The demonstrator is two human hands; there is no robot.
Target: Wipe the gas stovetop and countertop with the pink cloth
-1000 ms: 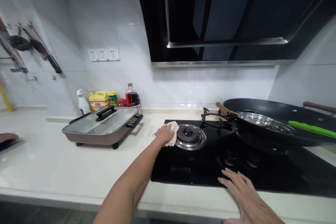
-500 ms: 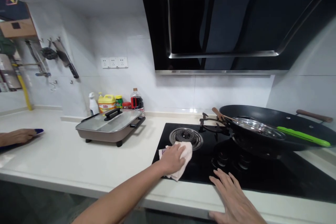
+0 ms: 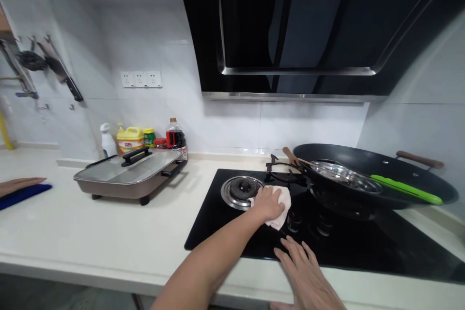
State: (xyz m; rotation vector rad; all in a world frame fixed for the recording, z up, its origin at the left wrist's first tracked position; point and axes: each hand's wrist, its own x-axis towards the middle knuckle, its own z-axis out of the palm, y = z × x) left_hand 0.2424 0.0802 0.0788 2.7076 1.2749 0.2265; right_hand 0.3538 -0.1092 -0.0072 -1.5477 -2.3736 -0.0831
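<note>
Left hand [image 3: 269,204] holds one cloth [image 3: 285,199] near two knobs [image 3: 294,222].

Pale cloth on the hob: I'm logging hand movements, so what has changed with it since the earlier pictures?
The left hand has moved the pale cloth from the left of the uncovered burner, past its front, to its right front, near the left knob, without letting go. The right hand stays at the front edge of the hob; the wok and lidded pan stay put.
</note>
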